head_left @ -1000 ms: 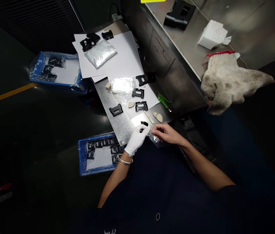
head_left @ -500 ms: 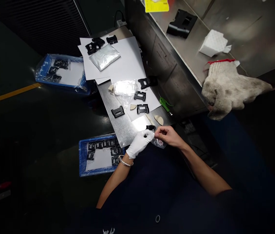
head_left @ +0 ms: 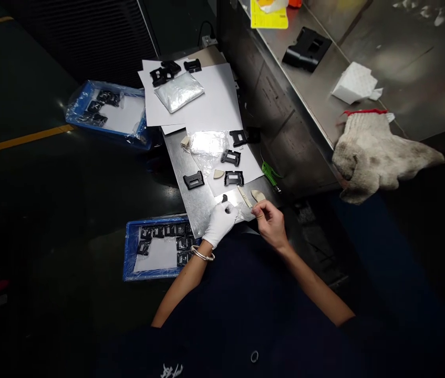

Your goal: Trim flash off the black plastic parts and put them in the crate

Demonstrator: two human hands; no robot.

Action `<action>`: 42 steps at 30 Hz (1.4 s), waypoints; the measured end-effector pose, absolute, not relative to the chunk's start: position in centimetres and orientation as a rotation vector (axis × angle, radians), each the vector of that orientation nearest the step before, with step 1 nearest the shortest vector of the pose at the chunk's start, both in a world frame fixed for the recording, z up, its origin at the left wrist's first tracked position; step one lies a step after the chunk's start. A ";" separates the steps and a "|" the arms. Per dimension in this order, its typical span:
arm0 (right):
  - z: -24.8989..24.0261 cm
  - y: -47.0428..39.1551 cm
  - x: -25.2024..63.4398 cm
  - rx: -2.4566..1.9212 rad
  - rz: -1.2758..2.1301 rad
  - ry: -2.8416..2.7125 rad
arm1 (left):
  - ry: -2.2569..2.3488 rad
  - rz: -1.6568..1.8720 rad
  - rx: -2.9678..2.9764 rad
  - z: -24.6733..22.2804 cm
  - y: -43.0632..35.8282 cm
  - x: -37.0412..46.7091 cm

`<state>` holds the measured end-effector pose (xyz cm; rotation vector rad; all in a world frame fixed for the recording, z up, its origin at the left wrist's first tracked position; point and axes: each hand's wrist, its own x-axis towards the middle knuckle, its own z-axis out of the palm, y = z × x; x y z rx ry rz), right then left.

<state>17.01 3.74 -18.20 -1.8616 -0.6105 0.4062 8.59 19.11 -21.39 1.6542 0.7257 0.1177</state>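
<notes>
My left hand (head_left: 220, 223), in a white glove, is closed around a black plastic part (head_left: 225, 198), most of which its fingers hide. From it a clear plastic bag (head_left: 245, 212) stretches across to my right hand (head_left: 270, 223). That bare hand pinches the bag's edge between thumb and fingertips. Just beyond the bag lie a narrow pale strip (head_left: 245, 196) with marks on it and a beige wedge-shaped piece (head_left: 258, 195). Further up the metal table are more black plastic parts (head_left: 234, 178) and a second beige piece (head_left: 218, 174).
Clear bags (head_left: 208, 143) lie on white paper, and a filled silvery packet (head_left: 179, 92) sits further back. Blue bins (head_left: 131, 252) (head_left: 107, 134) with bagged black parts stand left. A green air gun (head_left: 271, 175) hangs at right, below a metal bench holding a soiled glove (head_left: 380, 155).
My hands have moved apart, the left one leftward with the black part, the right one slightly rightward. The bag now spans the gap between them. The whole view has shifted a little.
</notes>
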 end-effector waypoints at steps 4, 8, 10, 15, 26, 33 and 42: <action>-18.7 4.7 15.9 -1.884 0.432 -0.739 | 0.685 0.062 1.677 -22.1 18.4 8.6; -18.6 5.8 14.8 -1.876 0.464 -0.793 | 0.643 -0.080 1.773 -23.9 17.2 8.5; -18.7 6.0 14.3 -1.897 0.485 -0.789 | 0.716 -0.111 1.823 -24.8 17.3 8.7; -20.6 5.2 14.2 -1.988 0.503 -0.693 | 1.004 -0.053 1.876 -25.5 20.2 9.2; -22.1 7.3 17.6 -2.168 0.478 -0.687 | 0.879 -0.103 1.888 -23.6 19.8 7.4; -23.6 7.0 18.7 -2.210 0.564 -0.547 | 0.739 -0.066 1.713 -22.1 21.5 4.0; -24.1 7.5 18.3 -2.113 0.781 -0.373 | 0.439 -0.036 1.415 -19.0 18.6 1.3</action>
